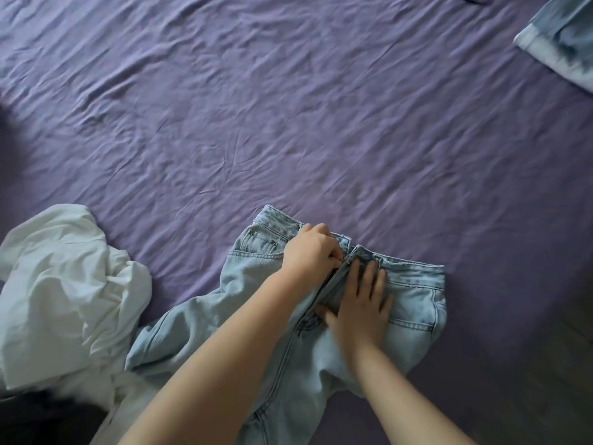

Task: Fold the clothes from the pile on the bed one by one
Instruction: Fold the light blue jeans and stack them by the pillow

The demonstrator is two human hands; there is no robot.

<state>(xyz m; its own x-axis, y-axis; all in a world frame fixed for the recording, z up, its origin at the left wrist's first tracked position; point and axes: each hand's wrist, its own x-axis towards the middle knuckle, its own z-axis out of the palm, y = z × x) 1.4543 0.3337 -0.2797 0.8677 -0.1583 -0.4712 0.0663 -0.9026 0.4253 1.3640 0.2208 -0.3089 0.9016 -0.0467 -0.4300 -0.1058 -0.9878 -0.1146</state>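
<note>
Both hands are on the light blue jeans (256, 316), which lie on the purple bed (288, 123). Left hand (313, 248) is curled and pinches the cloth at the zipper. Right hand (359, 309) lies flat with fingers spread, pressing the jeans down. White clothes (64, 284) sit crumpled just beside the jeans. More blue cloth (561, 40) lies far off in the corner.
</note>
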